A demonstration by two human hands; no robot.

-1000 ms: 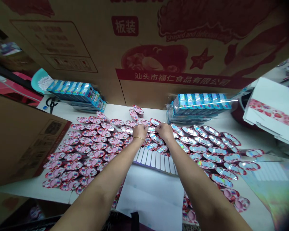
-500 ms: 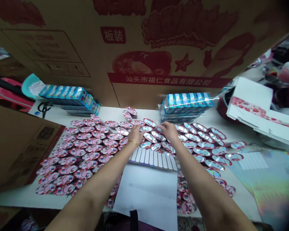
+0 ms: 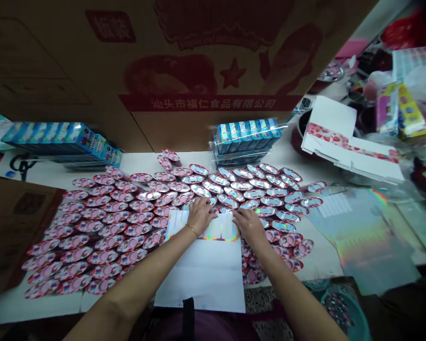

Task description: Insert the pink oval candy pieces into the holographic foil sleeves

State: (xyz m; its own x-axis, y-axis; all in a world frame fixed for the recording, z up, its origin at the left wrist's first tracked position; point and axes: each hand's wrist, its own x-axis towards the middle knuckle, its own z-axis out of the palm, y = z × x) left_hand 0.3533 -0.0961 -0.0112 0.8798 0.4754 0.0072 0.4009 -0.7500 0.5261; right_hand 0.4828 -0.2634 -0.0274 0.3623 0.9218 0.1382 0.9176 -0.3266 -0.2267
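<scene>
A holographic strip of white label panels [image 3: 220, 228] lies flat on the upper edge of a white paper sheet [image 3: 199, 279], directly in front of the person, with oval foil-topped packs [image 3: 213, 187] crowding its far edge. The left hand [image 3: 199, 216], wearing a thin gold bangle [image 3: 192, 230], is palm-down on the strip's middle, its fingers slightly curled. The right hand [image 3: 249, 226] is at the strip's right end, palm-down, with its fingertips [image 3: 235, 215] at the strip's edge. Both hands are in contact with the strip, but whether either is gripping it cannot be determined from this view. The packs cover most of the white table [image 3: 49, 308] in close rows: those left of the hands show pink printed faces, while those above and to the right show silver foil. Two plastic-wrapped stacks of blue boxes [image 3: 244, 139] [image 3: 60, 139] stand beyond the rows, and black-handled scissors [image 3: 23, 166] lie at far left. A large printed carton panel [image 3: 128, 85] rises behind the table. To the right lie a white carton flap with strawberry print [image 3: 348, 142] and a loose holographic sheet [image 3: 365, 241].
</scene>
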